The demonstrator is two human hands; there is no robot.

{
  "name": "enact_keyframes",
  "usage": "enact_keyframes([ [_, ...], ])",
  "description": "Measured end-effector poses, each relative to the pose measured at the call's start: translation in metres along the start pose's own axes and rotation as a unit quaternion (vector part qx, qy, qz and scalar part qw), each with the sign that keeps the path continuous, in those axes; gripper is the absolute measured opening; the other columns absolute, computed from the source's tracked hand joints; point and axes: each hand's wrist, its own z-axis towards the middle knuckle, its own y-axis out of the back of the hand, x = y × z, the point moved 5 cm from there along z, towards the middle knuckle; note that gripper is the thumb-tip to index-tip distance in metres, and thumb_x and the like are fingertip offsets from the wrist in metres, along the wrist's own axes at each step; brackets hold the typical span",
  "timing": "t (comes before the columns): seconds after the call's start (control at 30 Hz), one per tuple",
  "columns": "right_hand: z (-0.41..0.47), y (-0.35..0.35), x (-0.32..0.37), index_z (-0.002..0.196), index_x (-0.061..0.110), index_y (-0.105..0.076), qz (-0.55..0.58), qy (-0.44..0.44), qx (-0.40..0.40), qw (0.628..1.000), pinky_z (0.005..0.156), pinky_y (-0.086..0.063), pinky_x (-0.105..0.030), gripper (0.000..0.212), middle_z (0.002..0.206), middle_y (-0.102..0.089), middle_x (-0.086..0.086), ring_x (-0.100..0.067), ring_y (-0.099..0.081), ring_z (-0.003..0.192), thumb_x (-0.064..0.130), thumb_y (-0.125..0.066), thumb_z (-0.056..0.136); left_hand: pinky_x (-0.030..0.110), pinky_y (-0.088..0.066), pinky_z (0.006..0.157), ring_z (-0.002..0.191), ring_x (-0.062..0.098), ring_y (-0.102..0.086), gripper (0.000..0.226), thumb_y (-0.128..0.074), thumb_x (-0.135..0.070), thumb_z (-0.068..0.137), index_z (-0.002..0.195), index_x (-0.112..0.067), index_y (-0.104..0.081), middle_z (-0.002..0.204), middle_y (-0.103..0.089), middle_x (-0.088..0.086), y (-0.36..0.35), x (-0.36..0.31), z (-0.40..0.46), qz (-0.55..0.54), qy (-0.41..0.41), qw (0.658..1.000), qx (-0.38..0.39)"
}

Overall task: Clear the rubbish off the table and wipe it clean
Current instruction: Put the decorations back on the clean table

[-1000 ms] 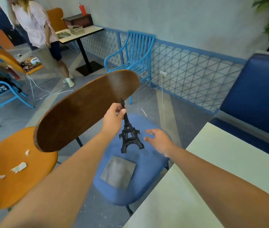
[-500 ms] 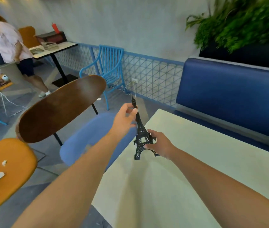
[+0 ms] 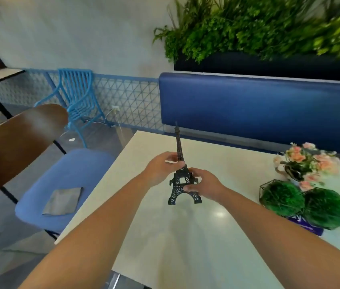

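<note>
A black Eiffel Tower model (image 3: 180,184) stands upright over the pale table (image 3: 185,236), its feet at or just above the surface. My left hand (image 3: 161,171) pinches the tower's shaft at mid height. My right hand (image 3: 205,184) grips its lower part from the right side. A grey cloth (image 3: 63,201) lies on the blue chair seat (image 3: 60,184) left of the table.
A vase of pink flowers (image 3: 306,161) and two green moss balls in wire frames (image 3: 306,205) sit at the table's right, over a purple packet (image 3: 304,223). A blue bench (image 3: 258,109) runs behind. A brown chair back (image 3: 15,147) stands to the left.
Both hands have carried the tower from above the blue chair rightward over the table and lowered it upright. My right hand has taken hold of its base. The view swung right.
</note>
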Motion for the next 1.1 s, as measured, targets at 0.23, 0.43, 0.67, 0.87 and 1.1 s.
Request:
enact_keyframes([
  [0.23,-0.071,0.049,-0.053,0.125,0.032,-0.062,0.017,-0.055,-0.079,0.995,0.082,-0.048,-0.031,0.055,0.115,-0.059,-0.002,-0.017,-0.057,0.101,0.023,-0.083,0.074,0.023,-0.047,0.085,0.095,0.015,-0.062,0.029,-0.07,-0.013,0.088,0.115,-0.017,-0.059,0.109,-0.066,-0.003,-0.089,-0.016,-0.01,0.038,-0.073,0.99,0.117],
  [0.43,-0.117,0.069,-0.085,0.126,0.026,-0.062,0.09,-0.098,-0.128,0.983,0.072,-0.051,-0.019,0.053,0.099,-0.061,0.011,-0.012,-0.059,0.093,0.01,-0.079,0.079,0.018,-0.043,0.065,0.093,0.011,-0.06,0.031,-0.065,-0.02,0.093,0.122,-0.018,-0.055,0.116,-0.066,-0.004,-0.145,-0.037,-0.01,0.091,-0.102,0.974,0.179],
  [0.67,-0.167,0.081,-0.121,0.137,0.027,-0.053,0.167,-0.168,-0.176,0.956,0.077,-0.057,-0.03,0.061,0.115,-0.061,0.003,-0.015,-0.066,0.086,0.011,-0.075,0.083,0.02,-0.044,0.064,0.092,0.011,-0.06,0.031,-0.064,-0.025,0.094,0.123,-0.022,-0.052,0.117,-0.063,-0.007,-0.202,-0.057,-0.025,0.105,-0.138,0.957,0.23],
  [0.87,-0.206,0.102,-0.155,0.133,0.022,-0.059,0.119,-0.209,-0.23,0.943,0.086,-0.039,-0.024,0.056,0.123,-0.062,0.002,-0.014,-0.055,0.104,0.022,-0.079,0.08,0.028,-0.044,0.08,0.099,0.015,-0.058,0.032,-0.067,-0.023,0.092,0.12,-0.022,-0.052,0.114,-0.061,-0.008,-0.252,-0.073,-0.042,0.094,-0.149,0.951,0.256],
  [1.1,-0.243,0.13,-0.199,0.113,0.018,-0.071,0.114,-0.25,-0.243,0.93,0.079,-0.044,-0.028,0.038,0.102,-0.069,0.0,-0.02,-0.064,0.097,0.021,-0.081,0.076,0.023,-0.041,0.08,0.095,0.013,-0.054,0.035,-0.069,-0.018,0.09,0.122,-0.015,-0.054,0.109,-0.058,-0.006,-0.31,-0.087,-0.061,0.081,-0.125,0.953,0.266],
])
